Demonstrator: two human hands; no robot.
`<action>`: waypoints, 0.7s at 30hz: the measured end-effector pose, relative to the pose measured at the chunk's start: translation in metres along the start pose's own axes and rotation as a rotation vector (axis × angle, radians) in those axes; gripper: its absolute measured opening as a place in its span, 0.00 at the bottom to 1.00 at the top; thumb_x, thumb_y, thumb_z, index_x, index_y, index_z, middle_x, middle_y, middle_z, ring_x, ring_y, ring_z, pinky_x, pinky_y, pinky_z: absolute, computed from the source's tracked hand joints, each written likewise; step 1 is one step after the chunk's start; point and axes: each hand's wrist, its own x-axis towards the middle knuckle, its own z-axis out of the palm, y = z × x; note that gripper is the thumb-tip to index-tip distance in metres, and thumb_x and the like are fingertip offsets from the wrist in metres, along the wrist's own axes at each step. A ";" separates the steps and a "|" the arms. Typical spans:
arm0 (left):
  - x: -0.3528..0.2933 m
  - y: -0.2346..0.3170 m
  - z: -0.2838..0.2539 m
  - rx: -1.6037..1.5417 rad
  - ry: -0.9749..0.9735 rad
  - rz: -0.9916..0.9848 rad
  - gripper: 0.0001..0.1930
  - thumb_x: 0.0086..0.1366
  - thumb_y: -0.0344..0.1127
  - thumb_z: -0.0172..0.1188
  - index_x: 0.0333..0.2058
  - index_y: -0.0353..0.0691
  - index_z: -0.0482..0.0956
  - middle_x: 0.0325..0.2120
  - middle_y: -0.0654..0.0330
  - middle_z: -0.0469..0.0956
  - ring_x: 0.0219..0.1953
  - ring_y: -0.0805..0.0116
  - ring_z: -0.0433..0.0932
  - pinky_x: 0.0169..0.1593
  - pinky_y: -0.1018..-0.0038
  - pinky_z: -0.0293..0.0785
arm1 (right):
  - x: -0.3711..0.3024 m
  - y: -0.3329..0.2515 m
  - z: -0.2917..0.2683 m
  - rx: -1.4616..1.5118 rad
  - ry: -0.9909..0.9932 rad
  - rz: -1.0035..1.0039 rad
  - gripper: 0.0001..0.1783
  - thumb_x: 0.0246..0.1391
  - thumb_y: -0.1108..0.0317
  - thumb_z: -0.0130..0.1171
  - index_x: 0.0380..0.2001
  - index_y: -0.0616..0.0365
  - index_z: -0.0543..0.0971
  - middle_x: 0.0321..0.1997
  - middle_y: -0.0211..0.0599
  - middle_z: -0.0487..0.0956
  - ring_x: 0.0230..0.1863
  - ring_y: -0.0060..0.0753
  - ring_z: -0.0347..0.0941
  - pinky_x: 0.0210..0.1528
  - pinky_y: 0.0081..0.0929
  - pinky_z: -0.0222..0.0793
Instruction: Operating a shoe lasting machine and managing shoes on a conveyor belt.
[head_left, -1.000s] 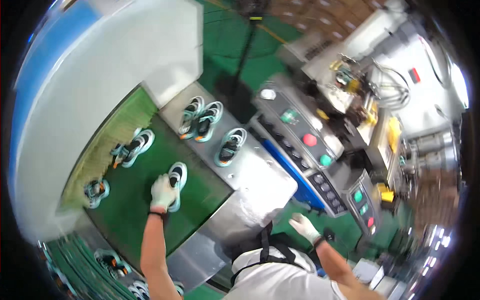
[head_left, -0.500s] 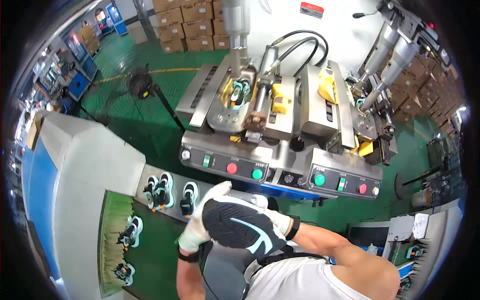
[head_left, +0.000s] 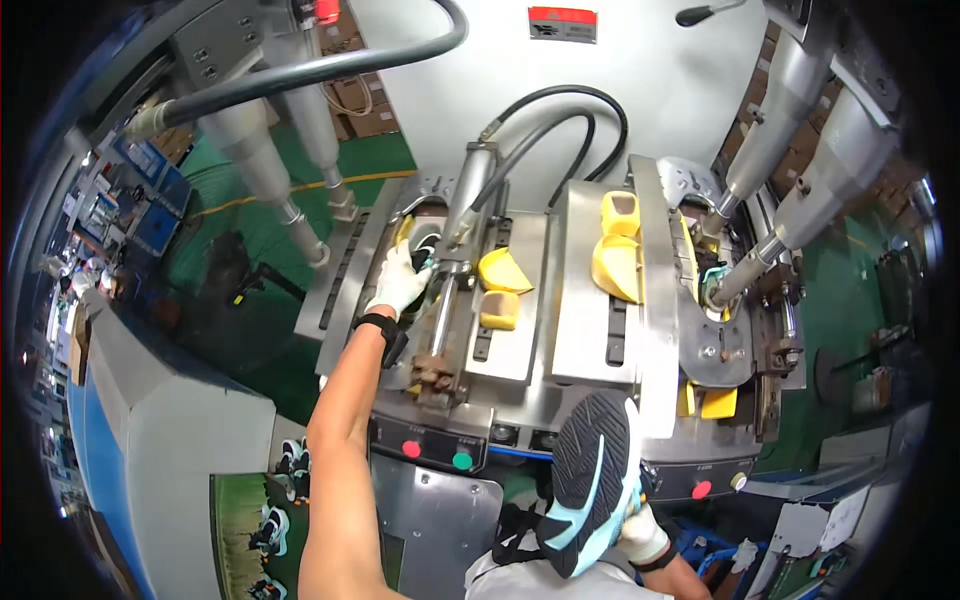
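Left hand [head_left: 400,278] moved off shoe [head_left: 592,470], stretched forward into machine [head_left: 580,335].

The scene is bright, with highlights on upward-facing metal suggesting light from above. The tall white metal panel [head_left: 660,60] at the far middle glows evenly and pale, while the long flat silver steel bar [head_left: 657,340] on the right carries hard glare toward its near end. The green floor [head_left: 215,175] at far left lies dim, and shadow fills the gaps beneath the machinery. The black and pale-blue shoe sole [head_left: 593,480] is crisp, its tread readable despite the dark tone. Wide fisheye distortion bends edges outward; the left background shrinks into a soft, smeared strip, and black fills the corners.
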 end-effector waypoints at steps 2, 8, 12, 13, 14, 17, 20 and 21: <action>0.018 -0.009 0.012 0.135 -0.065 -0.102 0.36 0.56 0.42 0.69 0.61 0.44 0.64 0.55 0.40 0.68 0.55 0.40 0.73 0.59 0.56 0.71 | -0.003 -0.015 0.022 0.093 0.025 -0.006 0.53 0.39 0.70 0.75 0.68 0.62 0.59 0.60 0.43 0.74 0.58 0.43 0.74 0.60 0.42 0.71; 0.035 -0.015 -0.037 0.120 -0.065 -0.079 0.27 0.52 0.40 0.70 0.50 0.39 0.74 0.44 0.43 0.79 0.49 0.46 0.78 0.52 0.60 0.74 | 0.021 0.003 -0.001 -0.147 0.146 -0.022 0.47 0.43 0.68 0.71 0.67 0.62 0.62 0.58 0.36 0.75 0.53 0.31 0.74 0.52 0.30 0.73; -0.057 0.000 -0.125 -0.064 0.163 0.041 0.24 0.55 0.37 0.67 0.50 0.35 0.74 0.47 0.42 0.77 0.50 0.47 0.78 0.53 0.64 0.74 | 0.058 -0.001 0.052 -0.303 0.128 -0.084 0.43 0.46 0.68 0.69 0.65 0.62 0.64 0.53 0.33 0.77 0.42 0.23 0.74 0.42 0.22 0.73; -0.094 -0.003 -0.144 -0.137 0.244 0.108 0.25 0.55 0.36 0.67 0.50 0.34 0.73 0.47 0.42 0.77 0.50 0.47 0.78 0.53 0.64 0.74 | 0.067 0.003 0.063 -0.321 0.122 -0.078 0.42 0.46 0.69 0.69 0.65 0.62 0.64 0.52 0.32 0.77 0.42 0.23 0.74 0.42 0.23 0.73; -0.126 -0.006 -0.150 -0.177 0.299 0.151 0.25 0.55 0.35 0.67 0.51 0.33 0.72 0.46 0.44 0.76 0.49 0.49 0.78 0.53 0.64 0.74 | 0.082 0.007 0.070 -0.327 0.032 -0.104 0.40 0.49 0.69 0.68 0.66 0.58 0.64 0.50 0.32 0.77 0.41 0.23 0.74 0.42 0.22 0.73; -0.239 -0.027 -0.159 -0.327 0.426 0.144 0.26 0.54 0.30 0.68 0.51 0.31 0.71 0.44 0.47 0.76 0.47 0.53 0.78 0.51 0.65 0.74 | 0.134 0.019 0.120 -0.290 -0.067 -0.055 0.37 0.55 0.66 0.65 0.65 0.63 0.63 0.54 0.35 0.77 0.51 0.27 0.76 0.52 0.28 0.75; -0.363 -0.057 -0.146 -0.397 0.389 -0.089 0.26 0.52 0.29 0.69 0.50 0.31 0.71 0.43 0.47 0.76 0.46 0.54 0.78 0.51 0.65 0.74 | 0.223 0.044 0.182 -0.261 -0.211 -0.016 0.26 0.59 0.69 0.61 0.59 0.62 0.69 0.51 0.37 0.79 0.49 0.29 0.78 0.52 0.31 0.76; -0.399 -0.065 -0.131 -0.432 0.347 -0.196 0.26 0.51 0.29 0.69 0.49 0.32 0.72 0.43 0.48 0.75 0.45 0.53 0.78 0.50 0.64 0.74 | 0.271 0.051 0.171 -0.317 -0.158 0.058 0.20 0.59 0.70 0.61 0.54 0.62 0.73 0.47 0.39 0.81 0.45 0.30 0.80 0.50 0.31 0.77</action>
